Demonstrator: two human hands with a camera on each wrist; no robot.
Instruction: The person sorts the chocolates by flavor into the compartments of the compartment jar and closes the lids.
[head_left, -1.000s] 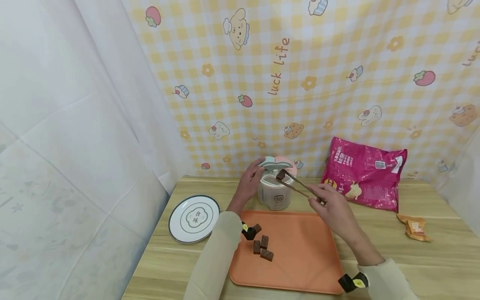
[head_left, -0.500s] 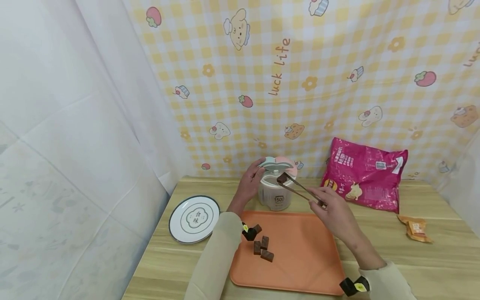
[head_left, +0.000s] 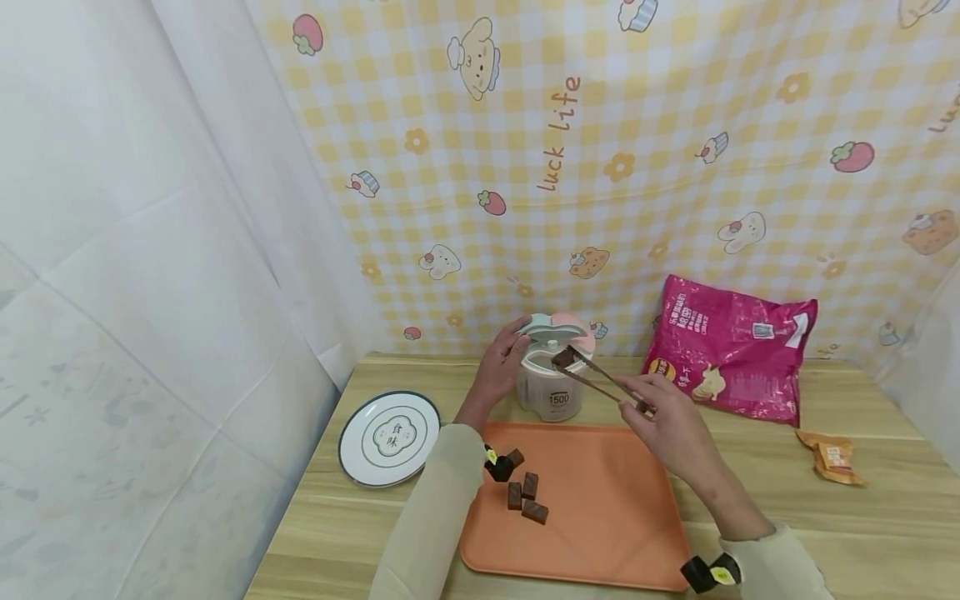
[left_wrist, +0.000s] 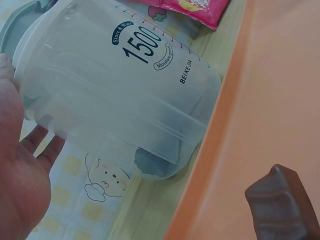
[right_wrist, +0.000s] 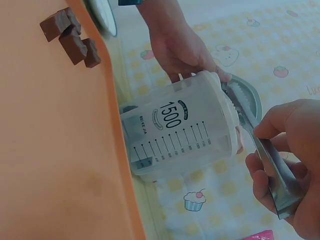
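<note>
A clear storage jar (head_left: 550, 396) marked 1500 stands behind the orange tray, its flip lid (head_left: 553, 332) raised. My left hand (head_left: 501, 360) grips the jar near its rim, thumb by the lid and fingers around the side. My right hand (head_left: 660, 421) holds metal tongs (right_wrist: 272, 167), whose tips pinch a brown chocolate piece (head_left: 564, 358) over the jar's mouth. More chocolate pieces (head_left: 535, 511) lie on the tray's left part. In the left wrist view one chocolate piece (left_wrist: 282, 205) shows up close. Dark pieces (left_wrist: 155, 162) show through the jar's bottom.
The orange tray (head_left: 600, 517) lies in front of the jar on the wooden table (head_left: 787, 517). A white plate (head_left: 360, 442) rests at the left. A pink snack bag (head_left: 727, 346) leans on the curtain at the right, near an orange wrapper (head_left: 831, 457).
The chocolate in the tongs has moved slightly lower at the jar's mouth and turned a little. My right hand shifted slightly; my left hand kept its place on the jar.
</note>
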